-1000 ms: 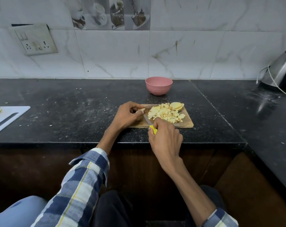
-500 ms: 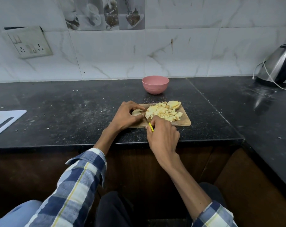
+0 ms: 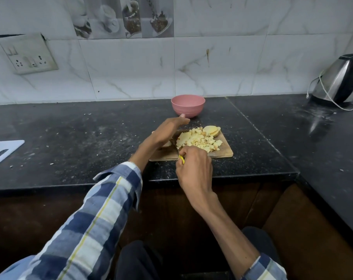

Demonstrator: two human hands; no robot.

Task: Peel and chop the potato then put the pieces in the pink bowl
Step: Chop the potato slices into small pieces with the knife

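Far left: we see the corner of a flat white plastic cutting board [image 3: 2, 150] at the edge of the black speckled stone counter [image 3: 80, 142], and above it a grey wall socket plate [image 3: 28, 54] on the marble tiles.
Left hand: our left hand [image 3: 167, 128] reaches forward over the near-left corner of the wooden board, fingers stretched out straight and holding nothing; the fingertips [image 3: 182, 116] lie right at the base of the bowl, and we cannot tell whether they touch it.
Bowl: the round pink bowl [image 3: 188, 105] stands on the counter just behind the board, near the wall; we cannot see into it.
Board: the rectangular wooden chopping board [image 3: 222, 152] carries a heap of pale yellow chopped potato cubes [image 3: 197, 140]; a few uncut round potato slices [image 3: 211, 130] lie at its far edge.
Right hand: our right hand [image 3: 194, 168] is curled round the yellow-handled knife [image 3: 178, 153], whose blade points at the heap's left side.
Far right: a steel electric kettle [image 3: 341, 79] with a white cord stands well apart.
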